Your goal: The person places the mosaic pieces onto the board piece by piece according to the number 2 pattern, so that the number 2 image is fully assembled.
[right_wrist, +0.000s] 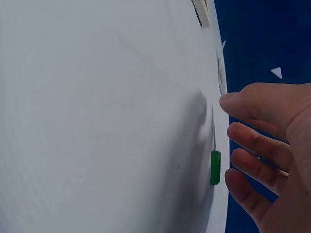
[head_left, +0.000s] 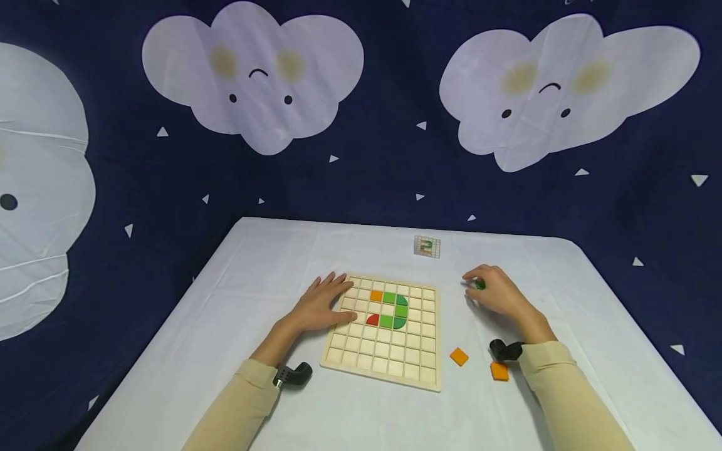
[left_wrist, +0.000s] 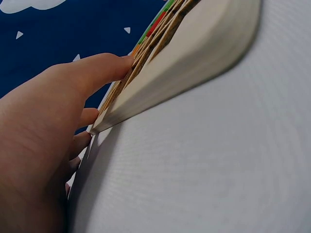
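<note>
A wooden grid board (head_left: 383,360) lies on the table, several coloured tiles set in its squares: an orange square (head_left: 376,295), green squares (head_left: 386,321), dark green quarter-rounds (head_left: 400,322) and a red quarter-round (head_left: 373,320). My left hand (head_left: 319,305) rests on the board's left edge, fingers spread and thumb over the rim. Right of the board, my right hand (head_left: 496,291) hovers with loosely bent fingers over a green piece (right_wrist: 215,168). In the right wrist view that piece lies on the table, apart from the fingertips; its full shape is hidden.
Two orange tiles, a nearer one (head_left: 499,371) by the right wrist and another (head_left: 459,357) beside the board, lie on the white tablecloth (head_left: 366,416). A small card with a gridded pattern (head_left: 427,247) stands behind the board. A dark cloth with clouds hangs beyond the table.
</note>
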Demonstrator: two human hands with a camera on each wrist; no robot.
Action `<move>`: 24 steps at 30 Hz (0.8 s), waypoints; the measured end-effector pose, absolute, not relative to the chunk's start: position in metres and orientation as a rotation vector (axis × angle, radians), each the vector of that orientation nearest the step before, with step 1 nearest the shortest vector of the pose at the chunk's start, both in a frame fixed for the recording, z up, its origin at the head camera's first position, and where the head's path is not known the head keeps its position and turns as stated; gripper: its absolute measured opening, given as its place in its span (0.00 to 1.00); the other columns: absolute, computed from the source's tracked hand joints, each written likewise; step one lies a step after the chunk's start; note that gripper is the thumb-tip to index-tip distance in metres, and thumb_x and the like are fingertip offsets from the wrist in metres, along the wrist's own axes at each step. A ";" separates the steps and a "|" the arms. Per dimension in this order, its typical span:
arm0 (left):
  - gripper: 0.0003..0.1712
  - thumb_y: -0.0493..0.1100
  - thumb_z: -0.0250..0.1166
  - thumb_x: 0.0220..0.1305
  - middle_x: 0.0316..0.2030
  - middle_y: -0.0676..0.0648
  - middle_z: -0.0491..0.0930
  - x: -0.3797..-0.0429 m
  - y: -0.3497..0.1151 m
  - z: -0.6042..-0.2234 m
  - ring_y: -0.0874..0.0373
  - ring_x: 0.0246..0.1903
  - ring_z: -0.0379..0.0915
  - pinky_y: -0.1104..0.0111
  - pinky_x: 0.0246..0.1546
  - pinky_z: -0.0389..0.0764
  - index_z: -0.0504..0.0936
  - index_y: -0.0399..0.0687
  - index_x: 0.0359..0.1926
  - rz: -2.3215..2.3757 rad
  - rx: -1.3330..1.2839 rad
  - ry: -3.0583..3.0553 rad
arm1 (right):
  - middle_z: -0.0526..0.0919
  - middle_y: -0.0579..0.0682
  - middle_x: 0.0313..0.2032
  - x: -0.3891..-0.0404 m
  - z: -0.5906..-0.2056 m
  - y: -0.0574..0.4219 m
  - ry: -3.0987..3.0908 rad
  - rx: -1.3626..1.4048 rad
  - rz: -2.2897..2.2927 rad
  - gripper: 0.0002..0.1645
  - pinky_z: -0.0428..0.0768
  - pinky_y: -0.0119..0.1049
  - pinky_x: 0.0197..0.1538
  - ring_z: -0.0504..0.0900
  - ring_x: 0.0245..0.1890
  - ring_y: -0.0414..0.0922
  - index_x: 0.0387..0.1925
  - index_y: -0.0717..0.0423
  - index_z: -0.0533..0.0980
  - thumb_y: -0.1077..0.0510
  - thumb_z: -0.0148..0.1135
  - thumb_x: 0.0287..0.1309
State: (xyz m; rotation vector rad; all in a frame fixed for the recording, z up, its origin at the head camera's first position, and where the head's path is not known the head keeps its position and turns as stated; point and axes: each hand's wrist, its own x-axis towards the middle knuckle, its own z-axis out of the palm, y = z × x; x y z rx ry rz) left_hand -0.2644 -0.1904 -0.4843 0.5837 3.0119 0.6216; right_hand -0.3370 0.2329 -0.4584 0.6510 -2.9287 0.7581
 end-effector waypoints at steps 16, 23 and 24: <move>0.49 0.73 0.58 0.54 0.73 0.51 0.52 -0.264 -0.190 -0.483 0.53 0.73 0.37 0.58 0.71 0.36 0.63 0.55 0.72 0.616 0.581 3.010 | 0.75 0.66 0.53 -0.343 -0.466 0.251 -2.966 0.551 0.747 0.24 0.62 0.61 0.61 0.66 0.56 0.64 0.52 0.64 0.78 0.67 0.62 0.50; 0.49 0.73 0.58 0.54 0.73 0.51 0.52 -0.263 -0.190 -0.483 0.53 0.73 0.38 0.58 0.71 0.36 0.63 0.55 0.71 0.623 0.576 3.010 | 0.79 0.62 0.44 -0.347 -0.470 0.253 -2.955 0.550 0.733 0.22 0.72 0.55 0.49 0.72 0.44 0.57 0.49 0.64 0.80 0.67 0.63 0.49; 0.49 0.73 0.58 0.54 0.73 0.51 0.52 -0.263 -0.190 -0.483 0.53 0.73 0.38 0.58 0.71 0.36 0.63 0.55 0.71 0.623 0.574 3.010 | 0.79 0.61 0.43 -0.347 -0.470 0.253 -2.960 0.553 0.729 0.22 0.72 0.53 0.46 0.73 0.41 0.56 0.49 0.65 0.80 0.67 0.63 0.49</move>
